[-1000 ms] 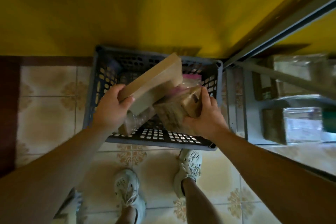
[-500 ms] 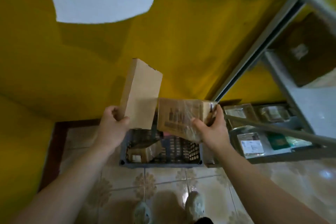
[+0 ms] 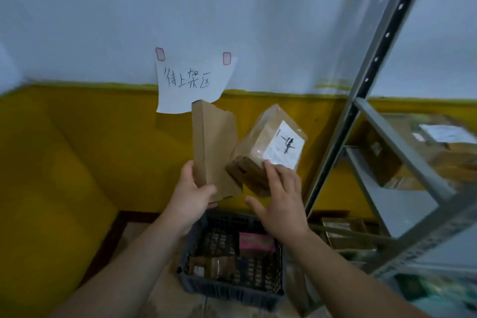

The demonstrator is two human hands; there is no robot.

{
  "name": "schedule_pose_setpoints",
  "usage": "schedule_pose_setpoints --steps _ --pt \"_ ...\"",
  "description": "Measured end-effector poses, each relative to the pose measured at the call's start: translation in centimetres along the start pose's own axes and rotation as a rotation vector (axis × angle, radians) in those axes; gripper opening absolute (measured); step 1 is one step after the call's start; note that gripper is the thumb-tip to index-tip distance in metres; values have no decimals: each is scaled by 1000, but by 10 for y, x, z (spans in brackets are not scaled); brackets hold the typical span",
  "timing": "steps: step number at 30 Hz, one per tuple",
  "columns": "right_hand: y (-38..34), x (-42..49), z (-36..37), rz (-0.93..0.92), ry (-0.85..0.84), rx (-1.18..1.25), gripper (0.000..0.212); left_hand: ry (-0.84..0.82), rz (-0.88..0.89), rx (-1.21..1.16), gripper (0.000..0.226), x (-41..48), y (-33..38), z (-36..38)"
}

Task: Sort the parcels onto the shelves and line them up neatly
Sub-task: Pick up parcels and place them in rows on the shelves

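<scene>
1. Both parcels now sit higher than half a second ago, lifted from just above the crate to the level of the wall's yellow band, and the wrapped one has turned so its white label faces the camera.
2. Wall [image 3: 232,8]: pale above, yellow below, with a handwritten paper sign [image 3: 192,84] taped to it.
3. Metal shelving [image 3: 382,64] stands at the right; blurred cartons [image 3: 426,147] rest on its upper visible level.
4. Dark plastic crate [image 3: 232,289] sits on the floor below the hands, with a pink box [image 3: 255,242] and other parcels inside.
5. Flat brown parcel [image 3: 214,147] stands nearly upright in the left hand [image 3: 192,196], fingers closed around its lower edge.
6. Plastic-wrapped parcel [image 3: 268,147] tilts just beside it, touching it low down; the right hand [image 3: 281,193] supports its lower end with fingers spread and the thumb held away.
</scene>
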State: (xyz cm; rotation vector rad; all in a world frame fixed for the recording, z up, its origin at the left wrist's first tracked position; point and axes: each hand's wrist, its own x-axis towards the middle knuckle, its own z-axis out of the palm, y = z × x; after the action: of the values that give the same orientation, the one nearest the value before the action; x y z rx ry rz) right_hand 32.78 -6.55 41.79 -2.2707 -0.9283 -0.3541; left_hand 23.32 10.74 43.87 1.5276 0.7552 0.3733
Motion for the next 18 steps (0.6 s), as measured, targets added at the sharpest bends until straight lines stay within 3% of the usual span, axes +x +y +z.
schedule_pose_setpoints --steps 3,5,7,8,11,12,15,18 --pt "1 -4 -26 72 -14 198 52 7 29 -41 80 -23 12 2" --pt "0 -4 -41 114 80 333 21 -7 36 -36 80 -39 16 3" --pt "-5 -1 -54 160 155 378 9 -7 49 -25 80 -53 19 5" --pt "-7 1 -60 220 164 415 13 -3 57 -19 80 -59 20 4" --pt "-18 8 -77 484 89 628 79 10 79 -3 80 -74 24 -4" --pt "-22 9 -82 509 51 681 89 11 91 -2 79 -79 26 -10" --pt "-37 4 -90 454 -10 850 64 29 147 12 81 -97 31 -30" --pt "-55 -6 -91 521 2 904 84 35 220 112 82 -117 37 -53"
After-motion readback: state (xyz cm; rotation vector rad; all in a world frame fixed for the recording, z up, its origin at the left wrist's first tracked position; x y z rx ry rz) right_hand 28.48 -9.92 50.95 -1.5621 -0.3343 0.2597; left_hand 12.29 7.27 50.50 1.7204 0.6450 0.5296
